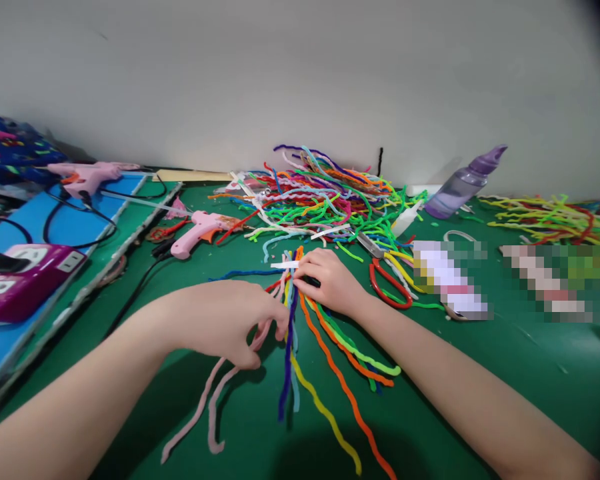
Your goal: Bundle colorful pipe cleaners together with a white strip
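A fan of coloured fuzzy stems lies on the green table, gathered near a small white strip [284,265]. My right hand [325,279] rests at the gathered top with its fingers closed on the bundle, and a short black piece shows under them. Below and to the left, my left hand [245,323] is curled around pink stems [219,407], whose ends trail toward the front left. Beside it hang a dark purple stem [288,373] and a yellow stem [325,413]. Orange stems [337,373] and green ones spread to the right.
Behind is a heap of mixed stems [320,193]. Red-handled scissors [391,285], a purple bottle [463,187] and a white glue bottle [406,220] stand or lie at right. Pink glue guns [205,233] and a purple power strip [27,280] are left.
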Available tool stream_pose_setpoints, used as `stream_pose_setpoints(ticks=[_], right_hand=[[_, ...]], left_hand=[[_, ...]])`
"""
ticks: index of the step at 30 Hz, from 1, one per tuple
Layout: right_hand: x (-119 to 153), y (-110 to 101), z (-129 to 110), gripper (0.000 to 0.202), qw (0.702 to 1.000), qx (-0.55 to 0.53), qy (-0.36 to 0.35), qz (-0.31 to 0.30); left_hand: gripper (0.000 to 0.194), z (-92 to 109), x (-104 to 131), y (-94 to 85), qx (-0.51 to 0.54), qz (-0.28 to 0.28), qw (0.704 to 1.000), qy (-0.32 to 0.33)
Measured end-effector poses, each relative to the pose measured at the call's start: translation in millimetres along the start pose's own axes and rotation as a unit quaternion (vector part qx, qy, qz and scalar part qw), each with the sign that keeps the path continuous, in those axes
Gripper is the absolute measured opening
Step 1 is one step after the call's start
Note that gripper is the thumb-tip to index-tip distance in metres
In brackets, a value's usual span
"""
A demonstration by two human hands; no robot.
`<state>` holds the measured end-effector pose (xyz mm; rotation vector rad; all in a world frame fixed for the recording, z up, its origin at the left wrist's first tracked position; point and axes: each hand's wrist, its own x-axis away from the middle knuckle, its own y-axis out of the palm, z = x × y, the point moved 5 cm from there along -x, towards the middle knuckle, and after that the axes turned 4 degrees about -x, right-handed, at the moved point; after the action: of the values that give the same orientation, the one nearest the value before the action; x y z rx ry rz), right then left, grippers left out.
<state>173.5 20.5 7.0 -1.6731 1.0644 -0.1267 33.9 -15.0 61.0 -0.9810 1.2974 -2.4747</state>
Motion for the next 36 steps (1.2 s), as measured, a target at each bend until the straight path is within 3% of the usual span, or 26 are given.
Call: stream_pose_setpoints(ticks=[7,12,17,21,25,29,32,36], right_hand=[[1,1,1,0.016,1.0,-0.001,0.0,0.0],[1,0,0,0.015,1.0,0.004,0.0,-0.002],[0,-2,-2,0.009,1.0,0.001,0.006,0.008],[0,-2,-1,0.008,0.999,0.008,0.02,0.024],[0,0,0,0.007,0.999,0.018,0.026,0.006],[0,0,1,0.008,1.0,0.017,0.025,0.0],[0,0,2,0.009,1.0,0.011,0.022,-0.001],[0,0,1,0.009,1.0,0.009,0.022,0.0]], left_hand=[[0.024,0,4,0.7,-0.104,0.05,0.991,-0.062],[0.051,-7,1,-5.5,-0.166,0.158,0.966,-0.121],[0.025,-11,-12,-5.0,-0.19,0.221,0.949,-0.122],[0.029,-18,-25,-4.5,-0.207,0.258,0.932,-0.149],[0.024,-21,-32,-1.8,-0.204,0.256,0.932,-0.156],[0.022,-21,-28,3.0,-0.183,0.205,0.953,-0.13],[0.031,-20,-24,5.7,-0.171,0.175,0.963,-0.113],[0.045,-16,-20,3.6,-0.148,0.18,0.968,-0.096]])
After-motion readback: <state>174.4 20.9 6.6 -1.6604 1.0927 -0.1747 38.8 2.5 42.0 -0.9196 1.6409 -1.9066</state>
